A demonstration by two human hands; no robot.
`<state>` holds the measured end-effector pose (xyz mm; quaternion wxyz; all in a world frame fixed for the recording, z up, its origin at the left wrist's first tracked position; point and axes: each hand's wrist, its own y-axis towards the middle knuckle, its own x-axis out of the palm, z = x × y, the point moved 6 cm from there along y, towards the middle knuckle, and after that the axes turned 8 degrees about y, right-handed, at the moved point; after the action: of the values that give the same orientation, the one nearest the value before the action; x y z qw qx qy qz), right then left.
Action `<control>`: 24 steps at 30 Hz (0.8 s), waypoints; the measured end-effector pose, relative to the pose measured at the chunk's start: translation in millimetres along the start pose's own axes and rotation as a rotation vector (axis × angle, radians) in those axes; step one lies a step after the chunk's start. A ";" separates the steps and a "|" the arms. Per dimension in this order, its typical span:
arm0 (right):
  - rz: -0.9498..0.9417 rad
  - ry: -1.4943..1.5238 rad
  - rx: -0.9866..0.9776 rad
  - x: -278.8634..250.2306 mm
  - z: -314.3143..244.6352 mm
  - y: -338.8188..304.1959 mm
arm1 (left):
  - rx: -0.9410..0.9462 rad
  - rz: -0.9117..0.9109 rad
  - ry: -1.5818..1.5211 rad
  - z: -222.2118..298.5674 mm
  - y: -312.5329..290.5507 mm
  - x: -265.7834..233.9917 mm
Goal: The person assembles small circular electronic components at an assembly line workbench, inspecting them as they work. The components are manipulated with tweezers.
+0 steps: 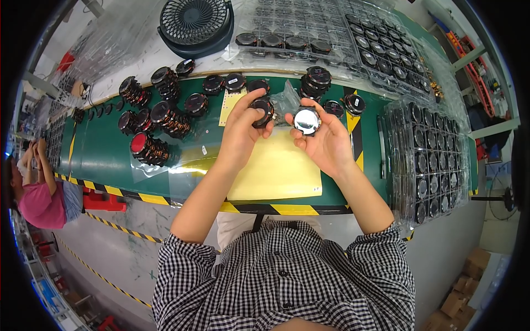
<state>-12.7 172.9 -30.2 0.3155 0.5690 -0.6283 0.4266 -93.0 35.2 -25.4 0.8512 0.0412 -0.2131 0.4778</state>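
My left hand is closed round a dark watch case, the thumb lying across it. In my right hand the fingers grip another round watch case by its rim. Its bright, mirror-like face is turned up toward me. Both cases are held apart, side by side, above the far part of a yellow sheet on the green mat. Just beyond and between my hands lies a crumpled clear plastic bag. A stack of dark watch cases stands behind my right hand.
Several stacks of watch cases stand at left, one topped red. Clear trays of watch cases are piled at right, with more trays at the back. A black fan sits behind. Another person is at far left.
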 end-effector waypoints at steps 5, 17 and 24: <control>-0.011 -0.041 -0.032 8.5 -3.3 -2.1 | 0.064 -0.004 0.114 1.2 -0.7 4.8; -0.153 -0.018 -0.039 8.9 -2.4 -0.2 | 0.179 -0.013 0.248 10.8 -5.6 11.4; -0.184 -0.087 -0.083 16.5 -1.8 -1.9 | 0.182 -0.047 0.233 13.9 -5.7 10.0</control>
<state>-13.5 167.2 -14.6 0.3493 0.6286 -0.6036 0.3443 -88.2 36.3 -8.0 0.8739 0.0673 -0.0678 0.4767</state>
